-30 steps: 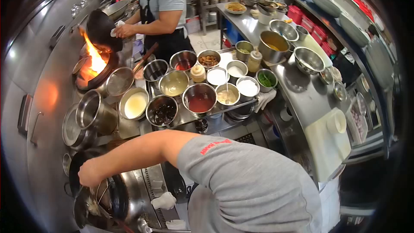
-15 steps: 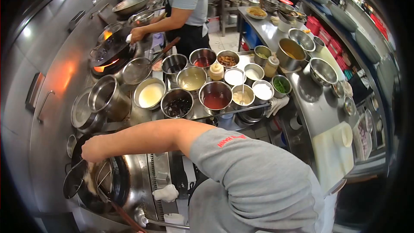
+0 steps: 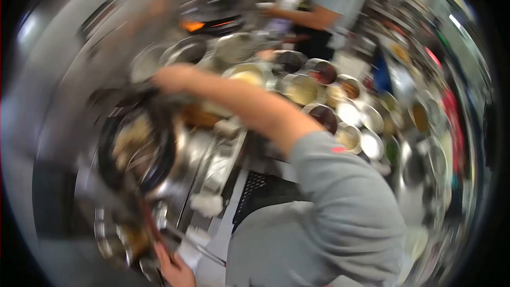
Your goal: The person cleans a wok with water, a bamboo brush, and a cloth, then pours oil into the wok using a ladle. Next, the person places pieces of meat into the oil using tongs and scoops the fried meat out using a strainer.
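Motion blurs the view. A dark wok (image 3: pixel 169 154) sits at the left, with pale food (image 3: pixel 133 135) and a wire strainer (image 3: pixel 142 160) in it. At the bottom, my left hand (image 3: pixel 174 267) is closed on the strainer's long reddish-brown handle (image 3: pixel 149 218). My right arm stretches across the middle in a grey sleeve. My right hand (image 3: pixel 172 78) is closed above the wok's far edge, beside a dark utensil (image 3: pixel 114 98); what lies within its fingers is too blurred to make out.
A co-worker (image 3: pixel 337 0) stands at the top near another wok (image 3: pixel 212 10) with flames around it. Metal containers of sauces and ingredients (image 3: pixel 300 89) fill the counter beyond my arm. A white cloth (image 3: pixel 207 204) lies beside the stove. More metal containers (image 3: pixel 111 239) are at lower left.
The view has swung, so the counter and co-worker appear further right. My right hand has moved from the wok's left side to above its far edge. My left hand has come into view.
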`<action>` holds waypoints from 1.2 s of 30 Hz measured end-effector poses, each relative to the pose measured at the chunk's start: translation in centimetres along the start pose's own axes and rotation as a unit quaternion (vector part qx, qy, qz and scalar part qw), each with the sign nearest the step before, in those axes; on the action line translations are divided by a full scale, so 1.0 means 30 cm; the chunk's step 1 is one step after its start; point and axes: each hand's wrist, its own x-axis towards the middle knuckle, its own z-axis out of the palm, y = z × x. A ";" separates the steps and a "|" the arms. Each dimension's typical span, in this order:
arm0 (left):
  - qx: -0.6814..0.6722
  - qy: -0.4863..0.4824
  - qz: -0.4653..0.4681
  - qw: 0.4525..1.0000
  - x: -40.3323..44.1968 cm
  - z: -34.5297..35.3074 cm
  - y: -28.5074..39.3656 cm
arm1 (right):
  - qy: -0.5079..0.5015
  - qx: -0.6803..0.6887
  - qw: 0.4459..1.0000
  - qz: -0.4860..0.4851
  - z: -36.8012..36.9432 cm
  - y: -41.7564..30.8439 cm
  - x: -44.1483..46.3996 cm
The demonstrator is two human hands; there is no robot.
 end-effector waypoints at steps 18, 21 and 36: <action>-0.059 -0.033 -0.195 0.978 0.026 0.084 0.017 | -0.214 0.232 0.949 0.014 -0.005 0.002 -0.019; -0.043 -0.023 -0.172 0.984 0.036 0.104 -0.004 | -0.111 0.063 0.988 -0.089 -0.120 -0.086 -0.104; 0.022 -0.034 -0.120 0.992 0.060 0.060 -0.069 | -0.043 -0.083 0.990 -0.108 -0.263 -0.188 -0.327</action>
